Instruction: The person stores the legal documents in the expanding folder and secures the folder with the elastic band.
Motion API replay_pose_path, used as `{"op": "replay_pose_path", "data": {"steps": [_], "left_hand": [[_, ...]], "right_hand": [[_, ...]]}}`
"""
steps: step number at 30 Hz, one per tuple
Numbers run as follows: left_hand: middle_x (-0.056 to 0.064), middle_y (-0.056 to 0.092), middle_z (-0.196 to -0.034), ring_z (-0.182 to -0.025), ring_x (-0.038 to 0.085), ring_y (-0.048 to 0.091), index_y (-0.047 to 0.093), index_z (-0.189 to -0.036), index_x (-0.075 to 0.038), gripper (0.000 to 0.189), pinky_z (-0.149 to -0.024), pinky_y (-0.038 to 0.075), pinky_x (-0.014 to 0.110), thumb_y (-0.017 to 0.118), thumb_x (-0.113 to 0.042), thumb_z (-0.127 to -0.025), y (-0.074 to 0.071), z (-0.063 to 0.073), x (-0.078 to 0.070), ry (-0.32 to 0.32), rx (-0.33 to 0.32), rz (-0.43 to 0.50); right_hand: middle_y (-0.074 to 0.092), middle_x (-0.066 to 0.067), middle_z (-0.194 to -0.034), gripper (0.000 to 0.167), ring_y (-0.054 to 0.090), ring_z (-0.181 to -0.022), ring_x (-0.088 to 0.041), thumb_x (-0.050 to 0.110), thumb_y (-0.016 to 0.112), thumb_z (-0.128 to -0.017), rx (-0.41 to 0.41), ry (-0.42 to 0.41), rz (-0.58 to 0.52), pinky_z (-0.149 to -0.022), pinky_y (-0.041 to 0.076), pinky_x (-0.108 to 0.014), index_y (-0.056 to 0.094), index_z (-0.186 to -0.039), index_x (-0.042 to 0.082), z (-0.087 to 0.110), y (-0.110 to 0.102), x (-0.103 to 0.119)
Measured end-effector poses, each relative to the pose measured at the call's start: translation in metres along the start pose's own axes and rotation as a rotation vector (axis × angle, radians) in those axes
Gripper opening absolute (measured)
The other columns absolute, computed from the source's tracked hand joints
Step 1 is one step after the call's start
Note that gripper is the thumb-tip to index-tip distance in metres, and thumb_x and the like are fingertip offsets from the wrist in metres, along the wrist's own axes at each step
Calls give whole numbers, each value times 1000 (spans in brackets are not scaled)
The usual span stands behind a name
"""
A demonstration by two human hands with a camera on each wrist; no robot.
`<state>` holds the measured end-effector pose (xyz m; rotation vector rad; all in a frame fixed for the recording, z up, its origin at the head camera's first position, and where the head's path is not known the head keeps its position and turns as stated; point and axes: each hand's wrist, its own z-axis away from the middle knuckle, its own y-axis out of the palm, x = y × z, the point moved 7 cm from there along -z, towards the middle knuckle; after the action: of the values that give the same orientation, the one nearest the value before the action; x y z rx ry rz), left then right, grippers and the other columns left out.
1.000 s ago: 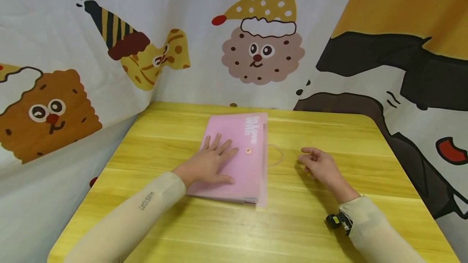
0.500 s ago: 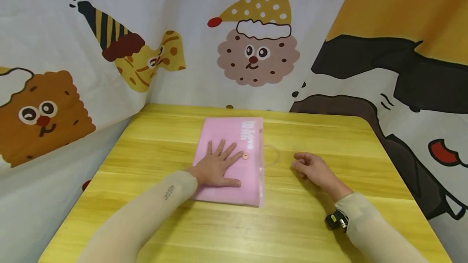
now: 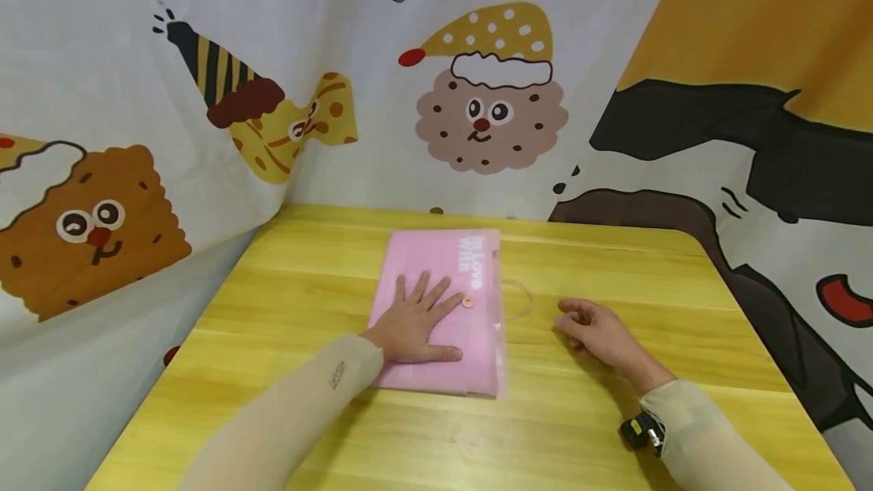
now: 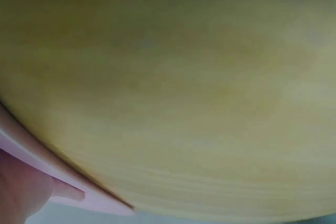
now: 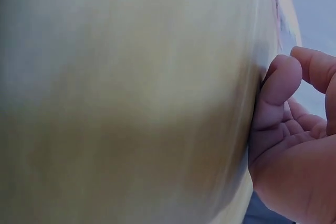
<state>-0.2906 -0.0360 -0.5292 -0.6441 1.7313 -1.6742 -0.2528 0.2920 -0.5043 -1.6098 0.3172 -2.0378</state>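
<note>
A pink plastic file folder (image 3: 436,256) with white lettering lies flat on the table. A small round button (image 3: 467,301) sits near its right edge, and a thin cord loop (image 3: 521,300) sticks out beyond that edge. My left hand (image 3: 419,324) rests palm down on the folder's cover with spread fingers; its index fingertip is close to the button. In the left wrist view only part of this hand (image 4: 26,190) shows against the pink edge. To the right of the loop, my right hand (image 3: 595,330) rests on the table, fingers loosely curled, holding nothing.
The yellow wood-grain table (image 3: 273,286) extends around the folder on every side. A white curtain (image 3: 382,188) printed with cartoon biscuits hangs along the back and left edges. A small black camera (image 3: 641,432) is strapped at my right wrist.
My left hand has slid a little rightward over the folder, whose cover and right edge now lie flatter. My right hand stays in its place; the head view has shifted slightly.
</note>
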Motion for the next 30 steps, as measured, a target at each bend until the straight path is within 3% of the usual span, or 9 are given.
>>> {"op": "replay_pose_path", "data": {"steps": [5, 8, 11, 15, 18, 21, 24, 27, 30], "left_hand": [[4, -2, -183, -166, 47, -2, 6, -173, -38, 109, -123, -1, 83, 27, -100, -85, 2, 4, 2, -11, -8, -12], [5, -1, -183, -166, 47, -1, 7, -173, -37, 109, -123, -1, 82, 28, -99, -86, 0, 3, 1, -2, -13, -10], [5, 0, -183, -166, 47, -1, 8, -173, -37, 109, -123, 0, 82, 29, -99, -86, -1, 3, 0, -4, -9, -15], [5, 1, -183, -166, 46, 0, 10, -173, -38, 108, -124, 0, 82, 32, -98, -86, -1, 3, 1, -12, -2, -16], [5, 1, -183, -166, 46, -2, 8, -173, -38, 108, -124, -1, 81, 32, -98, -87, -1, 2, 1, -11, 10, -21], [4, 0, -183, -166, 46, -2, 7, -173, -38, 108, -124, -1, 81, 33, -98, -87, -1, 1, 2, -13, 13, -33], [4, 0, -183, -166, 46, -2, 7, -173, -38, 108, -124, -1, 81, 34, -97, -87, -2, 1, 2, -18, 12, -37], [4, 0, -183, -166, 45, -3, 6, -173, -38, 108, -124, -2, 81, 35, -97, -87, -1, 2, 2, -24, 19, -26], [3, -2, -183, -166, 44, -5, 5, -173, -39, 108, -124, -3, 80, 34, -98, -86, 0, 2, 2, -28, 29, -19]], "right_hand": [[66, -15, -111, 66, 62, -87, -18, 30, 61, -109, -14, 60, -41, -68, 57, -33, 39, -162, -3, -2, 3, 5], [64, -26, -133, 69, 68, -97, -18, 28, 56, -111, -53, 94, -89, -75, 62, -33, 30, -165, -6, -5, 0, 10], [48, -31, -159, 74, 72, -117, -29, 31, 52, -113, -78, 90, -142, -90, 64, -35, 19, -169, -3, -13, -2, 16], [28, -29, -173, 81, 53, -147, -40, 43, 48, -113, -56, 88, -245, -112, 54, -39, 7, -172, 4, -27, 1, 23], [22, -27, -176, 81, 44, -154, -40, 45, 44, -114, -25, 92, -347, -118, 50, -41, 4, -172, 5, -35, 6, 27], [21, -28, -175, 79, 52, -149, -36, 42, 41, -115, 7, 85, -431, -114, 53, -37, 3, -172, 2, -41, 15, 31], [26, -29, -172, 78, 66, -132, -27, 41, 42, -115, 50, 84, -504, -108, 57, -34, 8, -170, -3, -47, 26, 36], [44, -27, -162, 74, 73, -118, -21, 44, 45, -114, 117, 116, -609, -105, 59, -35, 22, -164, -6, -50, 40, 36], [65, -18, -145, 70, 74, -116, -22, 48, 43, -114, 213, 151, -725, -106, 59, -37, 32, -156, -7, -50, 51, 34]]}}
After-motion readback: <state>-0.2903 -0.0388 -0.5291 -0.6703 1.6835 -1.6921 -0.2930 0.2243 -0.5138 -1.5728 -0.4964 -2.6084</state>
